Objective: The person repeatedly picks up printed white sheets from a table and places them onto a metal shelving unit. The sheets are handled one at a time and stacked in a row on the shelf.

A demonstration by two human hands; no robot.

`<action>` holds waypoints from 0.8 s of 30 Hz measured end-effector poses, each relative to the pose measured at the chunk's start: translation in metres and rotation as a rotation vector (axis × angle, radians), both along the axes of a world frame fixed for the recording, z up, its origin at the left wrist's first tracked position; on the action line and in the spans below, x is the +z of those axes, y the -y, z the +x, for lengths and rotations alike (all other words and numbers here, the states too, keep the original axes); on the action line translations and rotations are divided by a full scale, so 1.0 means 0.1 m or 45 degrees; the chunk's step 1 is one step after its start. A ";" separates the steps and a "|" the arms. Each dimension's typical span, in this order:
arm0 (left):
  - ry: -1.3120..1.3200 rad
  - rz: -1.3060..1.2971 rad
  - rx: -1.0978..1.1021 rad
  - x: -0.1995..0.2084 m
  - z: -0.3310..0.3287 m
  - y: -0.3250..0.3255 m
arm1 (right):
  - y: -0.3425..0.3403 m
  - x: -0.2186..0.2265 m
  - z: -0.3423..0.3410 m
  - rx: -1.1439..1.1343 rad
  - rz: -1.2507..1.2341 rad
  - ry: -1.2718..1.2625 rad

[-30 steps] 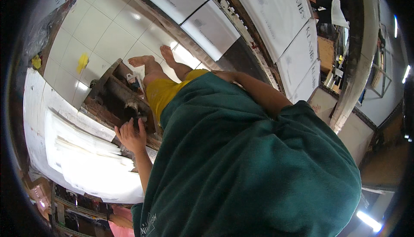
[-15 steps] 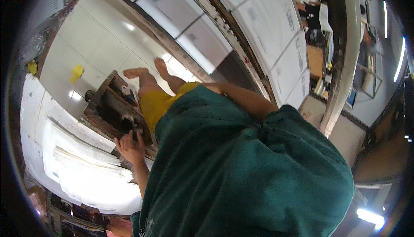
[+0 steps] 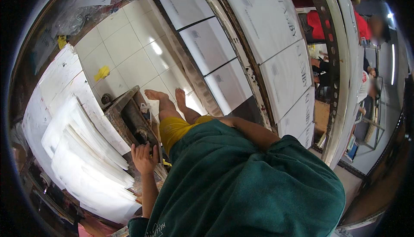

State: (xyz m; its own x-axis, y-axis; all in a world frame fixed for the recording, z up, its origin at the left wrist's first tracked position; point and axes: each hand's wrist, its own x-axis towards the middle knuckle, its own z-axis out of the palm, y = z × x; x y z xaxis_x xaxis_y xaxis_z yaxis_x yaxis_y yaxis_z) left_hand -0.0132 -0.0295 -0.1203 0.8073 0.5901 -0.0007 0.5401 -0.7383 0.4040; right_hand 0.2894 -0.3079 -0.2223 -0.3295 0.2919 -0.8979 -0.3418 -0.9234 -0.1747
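My left hand (image 3: 145,159) is raised beside a worn wooden trestle (image 3: 123,103) with a dark hollow. Its fingers are stretched out and slightly apart, and I see nothing held in them. Just left of that hand lies a fanned stack of white sheets (image 3: 88,168) on a white-topped table (image 3: 36,112). My right hand (image 3: 227,121) rests near the top of my yellow shorts (image 3: 177,131). The green shirt and the forearm partly cover it, and its fingers cannot be made out.
White printed sheets (image 3: 207,45) lie in a row along a long rail-edged table. A second row of white panels (image 3: 282,67) is to its right. A yellow scrap (image 3: 102,72) lies on the tiled floor (image 3: 129,38). Other people (image 3: 317,23) are at the far right.
My view has shifted, so everything sits further right and lower. My left hand stays beside the trestle with fingers stretched. My right hand stays at my shorts.
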 end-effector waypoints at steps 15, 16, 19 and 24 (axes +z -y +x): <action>0.019 -0.072 -0.010 0.04 -0.02 -0.02 | -0.08 -0.36 0.06 0.148 0.132 0.173; -0.001 -0.088 -0.013 0.08 0.00 -0.02 | -0.07 -0.44 0.08 0.177 0.165 0.212; 0.000 -0.054 -0.048 0.03 -0.04 0.01 | -0.15 -0.62 0.13 0.333 0.323 0.480; 0.056 0.002 -0.042 0.02 -0.09 0.09 | -0.75 0.13 0.47 0.794 0.427 0.928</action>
State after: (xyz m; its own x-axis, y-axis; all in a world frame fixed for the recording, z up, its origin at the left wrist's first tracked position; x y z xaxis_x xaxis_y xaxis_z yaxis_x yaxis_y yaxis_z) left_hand -0.0221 -0.0384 -0.1182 0.8257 0.5629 0.0360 0.4970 -0.7563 0.4255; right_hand 0.3363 -0.2330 -0.2094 0.0861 0.5288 -0.8444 0.4773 -0.7658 -0.4309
